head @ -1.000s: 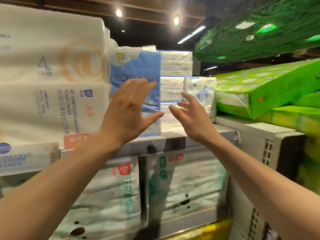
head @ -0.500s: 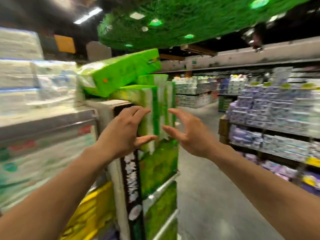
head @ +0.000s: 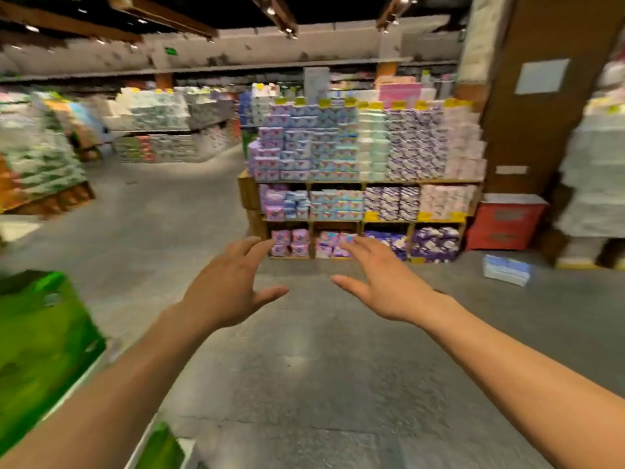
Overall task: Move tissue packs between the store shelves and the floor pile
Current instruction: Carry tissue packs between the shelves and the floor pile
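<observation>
Grey floor (head: 314, 374) broad between green packs (head: 37, 350) and far shelf (head: 338, 181).

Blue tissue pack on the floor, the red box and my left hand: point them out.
blue tissue pack (head: 506, 269), head view, middle of its top
red box (head: 504, 222), head view, its front face
left hand (head: 225, 289), head view, back of the hand

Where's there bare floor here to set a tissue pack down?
Bare floor lies ahead of the left hand and right hand, up to the shelf unit, and leftward beyond the green packs. It's crowded at right, around the blue pack, red crate and white stack.
</observation>
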`<state>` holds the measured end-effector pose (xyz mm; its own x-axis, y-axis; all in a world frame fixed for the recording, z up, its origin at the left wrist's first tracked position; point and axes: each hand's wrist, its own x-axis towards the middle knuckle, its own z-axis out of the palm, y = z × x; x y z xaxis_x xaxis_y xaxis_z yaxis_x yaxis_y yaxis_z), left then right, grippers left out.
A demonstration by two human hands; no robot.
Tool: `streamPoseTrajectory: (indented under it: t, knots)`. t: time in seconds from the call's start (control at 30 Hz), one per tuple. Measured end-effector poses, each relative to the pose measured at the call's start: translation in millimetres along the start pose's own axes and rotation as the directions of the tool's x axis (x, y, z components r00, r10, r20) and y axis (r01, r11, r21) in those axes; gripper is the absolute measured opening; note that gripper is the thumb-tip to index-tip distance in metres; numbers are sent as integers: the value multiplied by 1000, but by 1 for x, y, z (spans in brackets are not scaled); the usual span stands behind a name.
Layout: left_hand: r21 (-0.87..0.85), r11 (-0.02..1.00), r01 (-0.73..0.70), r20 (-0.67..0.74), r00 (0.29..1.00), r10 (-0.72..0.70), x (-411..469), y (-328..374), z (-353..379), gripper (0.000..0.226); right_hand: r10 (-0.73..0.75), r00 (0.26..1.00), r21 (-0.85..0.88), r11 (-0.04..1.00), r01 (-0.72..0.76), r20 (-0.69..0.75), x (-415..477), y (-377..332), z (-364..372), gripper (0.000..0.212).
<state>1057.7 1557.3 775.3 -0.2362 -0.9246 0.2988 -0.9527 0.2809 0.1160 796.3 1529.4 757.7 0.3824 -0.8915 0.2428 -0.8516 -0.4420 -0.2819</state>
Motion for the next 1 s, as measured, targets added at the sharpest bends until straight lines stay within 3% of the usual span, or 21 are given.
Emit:
streamPoseTrajectory:
  t: [0.17, 0.23, 0.3, 0.4, 0.5, 0.7, 0.83, 1.0]
  knots:
    - [-100, 972, -210, 49, 975, 216, 123, 29, 96, 116, 294, 955, -61, 955, -291, 42, 6, 118, 12, 98]
    - [-130, 951, -282, 54, 955, 291, 176, 41, 136, 123, 412, 910, -88, 909, -408, 40, 12, 164, 11, 84]
    - [-179, 924, -338, 101, 928, 359, 224, 60, 160, 117, 520, 854, -75, 853, -516, 32, 16, 201, 6, 79]
    - [-257, 872, -416, 185, 865, 467, 286, 90, 193, 95, 644, 765, -49, 764, -643, -2, 16, 246, 5, 88]
    - [-309, 816, -488, 241, 790, 564, 340, 123, 230, 87, 751, 659, 25, 660, -750, -39, 17, 287, 11, 94]
    - [-406, 725, -556, 259, 691, 675, 443, 217, 315, 83, 878, 476, 192, 477, -857, -57, 28, 386, 25, 93]
    - [-427, 674, -603, 256, 634, 729, 514, 291, 373, 84, 895, 437, 265, 445, -855, -93, 40, 482, 24, 90]
    - [-468, 702, -537, 265, 672, 691, 613, 366, 421, 86, 894, 444, 303, 442, -844, -68, 70, 617, -9, 69]
